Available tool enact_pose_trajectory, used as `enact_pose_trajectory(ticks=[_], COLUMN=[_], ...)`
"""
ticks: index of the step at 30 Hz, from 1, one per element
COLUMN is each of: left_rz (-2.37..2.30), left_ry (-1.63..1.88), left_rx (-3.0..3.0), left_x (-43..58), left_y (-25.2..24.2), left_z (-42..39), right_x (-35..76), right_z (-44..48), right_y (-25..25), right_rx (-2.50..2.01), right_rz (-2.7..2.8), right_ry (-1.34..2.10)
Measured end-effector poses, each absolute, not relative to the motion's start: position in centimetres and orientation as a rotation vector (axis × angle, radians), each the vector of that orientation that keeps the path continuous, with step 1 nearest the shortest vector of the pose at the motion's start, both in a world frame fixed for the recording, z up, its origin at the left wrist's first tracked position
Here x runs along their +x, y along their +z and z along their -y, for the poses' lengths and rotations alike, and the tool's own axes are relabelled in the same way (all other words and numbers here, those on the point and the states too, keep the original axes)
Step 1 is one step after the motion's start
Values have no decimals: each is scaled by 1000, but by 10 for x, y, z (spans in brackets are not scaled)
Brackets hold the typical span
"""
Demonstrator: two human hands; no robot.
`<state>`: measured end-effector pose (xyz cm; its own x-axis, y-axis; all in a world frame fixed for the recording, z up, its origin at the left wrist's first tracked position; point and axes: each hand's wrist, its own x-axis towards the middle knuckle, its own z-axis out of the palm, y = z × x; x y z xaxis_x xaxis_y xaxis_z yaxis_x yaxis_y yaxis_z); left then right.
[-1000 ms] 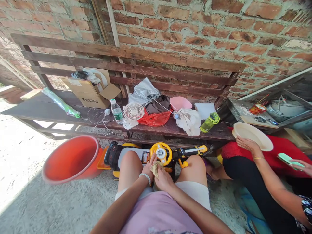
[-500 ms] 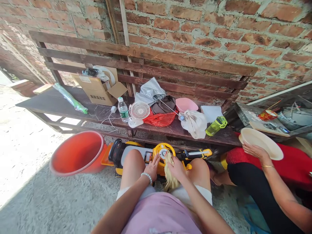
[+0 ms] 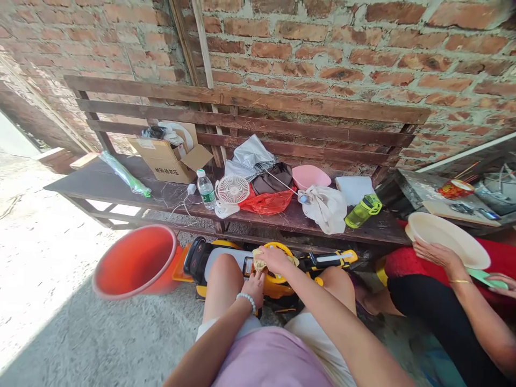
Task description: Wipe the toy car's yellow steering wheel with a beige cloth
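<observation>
A pale yellow cloth (image 3: 258, 261) is bunched under the right hand (image 3: 276, 259), whose fingers close over it at the yellow steering wheel (image 3: 282, 246). Just below, the left hand (image 3: 253, 287) points toward the cloth; whether it pinches anything, I cannot tell. Beyond both hands runs the tabletop (image 3: 86, 177); left of them stands an orange tub (image 3: 161, 282).

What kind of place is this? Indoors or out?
Probably a semi-outdoor yard or porch at a home: there's a rough, unplastered brick wall, a concrete-like ground with bright sunlight reaching it at the left, and a child's ride-on toy. No roof shows.
</observation>
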<state>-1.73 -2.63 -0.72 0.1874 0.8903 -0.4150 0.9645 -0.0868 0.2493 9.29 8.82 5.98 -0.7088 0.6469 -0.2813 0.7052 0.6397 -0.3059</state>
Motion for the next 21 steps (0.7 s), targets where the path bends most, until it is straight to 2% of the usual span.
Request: enact_pose_trajectory(ticks=[6,10,16,19,21], left_rz=[-1753,-1757,-1788,-1783,-1787], left_ry=[-175,-153,-181,-190,-199], left_rx=[2039,2043,2046,2050,2056], left_x=[-16,-15,-12,-11,-11], left_y=[-12,-17,-16,-14,-14], left_z=[28,28,28,27,26], right_x=[124,161,185,173,160], right_z=[-116,-116,-64,-28,-7], right_y=[65,54,11,-1,-3], right_rx=[1671,1848,2469,2768,2795], right_rz=[-2421,-2255,-1976,-1646,-1396], right_ry=[-539,-634,-1257,-1801,-2098])
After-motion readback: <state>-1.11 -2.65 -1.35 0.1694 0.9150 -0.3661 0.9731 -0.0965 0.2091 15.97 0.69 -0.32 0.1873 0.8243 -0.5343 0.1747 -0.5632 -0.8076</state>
